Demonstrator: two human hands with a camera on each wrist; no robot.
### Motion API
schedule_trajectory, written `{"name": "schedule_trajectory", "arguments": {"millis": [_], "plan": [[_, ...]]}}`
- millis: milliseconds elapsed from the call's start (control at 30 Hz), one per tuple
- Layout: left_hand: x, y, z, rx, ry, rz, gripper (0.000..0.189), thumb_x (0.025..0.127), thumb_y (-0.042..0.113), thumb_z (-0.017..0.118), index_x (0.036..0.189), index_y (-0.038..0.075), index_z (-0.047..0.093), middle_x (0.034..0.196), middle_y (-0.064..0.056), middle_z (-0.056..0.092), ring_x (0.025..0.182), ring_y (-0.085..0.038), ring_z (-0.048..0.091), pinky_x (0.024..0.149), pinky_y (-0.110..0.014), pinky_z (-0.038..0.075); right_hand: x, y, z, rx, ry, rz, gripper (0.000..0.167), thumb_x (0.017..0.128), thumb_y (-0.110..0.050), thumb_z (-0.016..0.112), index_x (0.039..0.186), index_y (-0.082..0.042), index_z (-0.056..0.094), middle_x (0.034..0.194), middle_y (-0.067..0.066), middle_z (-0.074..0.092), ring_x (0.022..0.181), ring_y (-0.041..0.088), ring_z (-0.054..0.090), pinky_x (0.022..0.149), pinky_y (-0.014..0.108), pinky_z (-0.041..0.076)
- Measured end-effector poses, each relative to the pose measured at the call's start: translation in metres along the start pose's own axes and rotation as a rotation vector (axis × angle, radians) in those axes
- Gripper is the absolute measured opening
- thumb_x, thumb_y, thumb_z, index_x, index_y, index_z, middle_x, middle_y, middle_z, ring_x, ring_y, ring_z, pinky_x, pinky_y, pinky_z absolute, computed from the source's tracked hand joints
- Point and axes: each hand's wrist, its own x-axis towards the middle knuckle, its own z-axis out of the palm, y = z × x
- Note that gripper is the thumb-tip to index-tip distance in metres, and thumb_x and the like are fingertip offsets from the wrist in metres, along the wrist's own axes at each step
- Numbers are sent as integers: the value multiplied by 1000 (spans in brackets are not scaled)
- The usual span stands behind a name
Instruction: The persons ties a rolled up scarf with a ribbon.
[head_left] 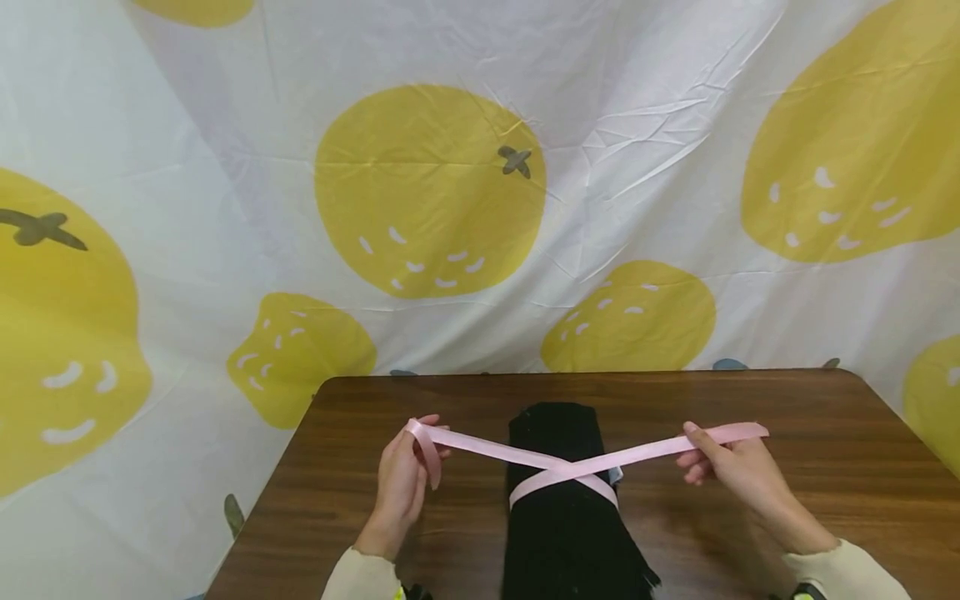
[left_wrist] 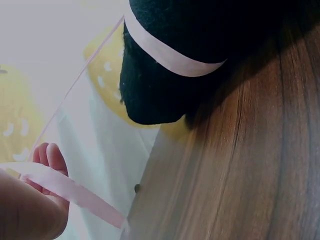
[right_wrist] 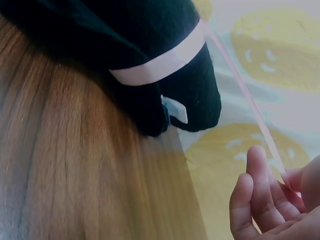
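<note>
A rolled or folded black cloth (head_left: pixel 566 542) lies lengthwise on the table, its surface fuzzy in both wrist views. Round it runs a pink ribbon (head_left: pixel 487 448), whose two ends cross on top and stretch out to either side. My left hand (head_left: pixel 401 479) pinches one end, with a short tail hanging down from the fingers. On the other side my right hand (head_left: pixel 738 467) pinches the opposite end between thumb and fingers, the tip sticking out past the hand. A white label (right_wrist: pixel 175 109) pokes out of the cloth's far end in the right wrist view.
The brown wooden table (head_left: pixel 840 450) ends at a straight back edge. Right behind it hangs a white curtain (head_left: pixel 465 50) printed with large yellow fruit. Pale sleeves (head_left: pixel 847 571) cover both forearms.
</note>
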Motion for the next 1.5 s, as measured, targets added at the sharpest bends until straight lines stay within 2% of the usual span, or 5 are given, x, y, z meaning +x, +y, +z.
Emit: {"name": "schedule_trajectory", "arguments": {"millis": [133,500,733,1133,1500], "plan": [[0,2,-5,-9,21,-17,37,108,18,37,112,-4,67,97,-12,72,78,-19,65,74,-31,56,1,6,-3,-3,-30,18,52,103,-34,53,98,15,69,73,10,73,59,14,68,61,32,57],[6,3,-23,-66,79,-34,39,108,19,35,100,7,71,93,-9,72,76,-16,66,72,-28,56,7,22,-15,180,-190,162,42,102,-33,55,95,4,73,80,9,75,66,14,70,69,35,59],[6,5,-36,-96,142,-80,40,108,21,33,96,12,70,91,-4,72,77,-14,65,72,-24,53,10,32,-27,226,-282,134,39,104,-31,52,100,2,73,85,12,75,70,15,71,72,35,59],[6,7,-48,-155,183,-97,36,108,19,31,99,10,65,87,-3,71,81,-13,68,72,-24,54,12,42,-32,265,-241,166,33,104,-28,52,95,-5,74,86,13,75,70,17,72,73,36,59],[7,1,-60,-162,188,-109,32,108,15,30,110,2,59,89,-4,71,84,-13,69,75,-24,54,12,50,-34,284,-294,205,33,104,-31,50,96,-8,72,88,10,76,74,17,72,75,35,59]]}}
